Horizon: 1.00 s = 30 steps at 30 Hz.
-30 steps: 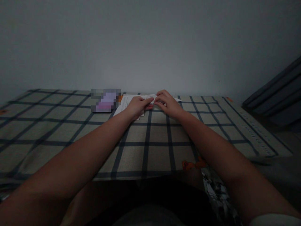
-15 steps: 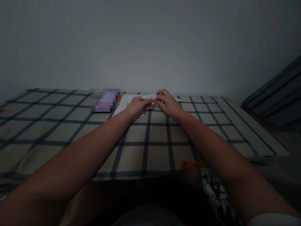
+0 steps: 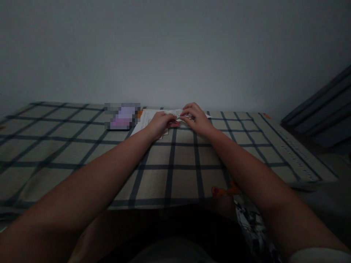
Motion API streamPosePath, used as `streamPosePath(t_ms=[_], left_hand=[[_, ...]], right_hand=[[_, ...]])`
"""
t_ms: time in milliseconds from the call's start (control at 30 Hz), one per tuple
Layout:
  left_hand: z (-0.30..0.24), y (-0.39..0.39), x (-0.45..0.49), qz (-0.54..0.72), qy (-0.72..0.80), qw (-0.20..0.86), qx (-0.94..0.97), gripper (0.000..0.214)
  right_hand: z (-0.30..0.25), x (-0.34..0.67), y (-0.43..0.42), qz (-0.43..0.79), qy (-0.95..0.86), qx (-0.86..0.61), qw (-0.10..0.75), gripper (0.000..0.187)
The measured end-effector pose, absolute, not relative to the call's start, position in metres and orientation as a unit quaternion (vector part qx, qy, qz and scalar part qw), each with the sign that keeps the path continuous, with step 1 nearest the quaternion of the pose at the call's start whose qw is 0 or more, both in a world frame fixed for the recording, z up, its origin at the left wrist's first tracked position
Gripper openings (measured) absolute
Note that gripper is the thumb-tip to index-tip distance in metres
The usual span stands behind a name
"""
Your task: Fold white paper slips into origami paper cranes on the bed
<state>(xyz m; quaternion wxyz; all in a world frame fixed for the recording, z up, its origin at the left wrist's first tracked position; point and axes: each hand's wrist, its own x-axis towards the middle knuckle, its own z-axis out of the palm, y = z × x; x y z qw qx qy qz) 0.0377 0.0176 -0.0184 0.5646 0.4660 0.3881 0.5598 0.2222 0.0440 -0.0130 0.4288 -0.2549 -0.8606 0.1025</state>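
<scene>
Paper (image 3: 177, 114): small white folded piece, held just above the far part of the cloth (image 3: 170, 175), approx. centre of view, between both hands. L hand (image 3: 160, 124) pinches its left end, thumb and fingertips closed on it. R hand (image 3: 197, 119) pinches the right end likewise, fingers curled over the top. Handling (est.): v. light, thin, limp; creases easily, tears if the ends are pulled apart hard; not slippery. Best hold pts: folded edges, fingertips only, light pressure, both ends supported so it does not flop. Beneath the hands lies a flat white sheet (image 3: 146, 118), resting on the cloth. Just left of it: blurred purple obj. (image 3: 122, 117), detail unreadable. Cloth: checked, dark lines on beige, orange print (image 3: 226, 190) near the front edge. Plain wall (image 3: 175, 54) behind; dark slatted panel (image 3: 320, 117) far right. Lighting poor.
</scene>
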Motion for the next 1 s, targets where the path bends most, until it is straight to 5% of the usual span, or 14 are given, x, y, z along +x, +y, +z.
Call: streamPosePath(t_ms=[500,1000], left_hand=[[-0.0247,0.016,0.0381,0.559,0.371,0.507,0.541,0.033],[-0.023,0.0187,0.0365,0.567,0.403,0.488,0.526,0.033]], right_hand=[[-0.0172,0.2197,0.0517,0.18,-0.828,-0.286,0.447,0.013],[-0.0141,0.2189,0.0486,0.174,-0.812,-0.302,0.468,0.012]])
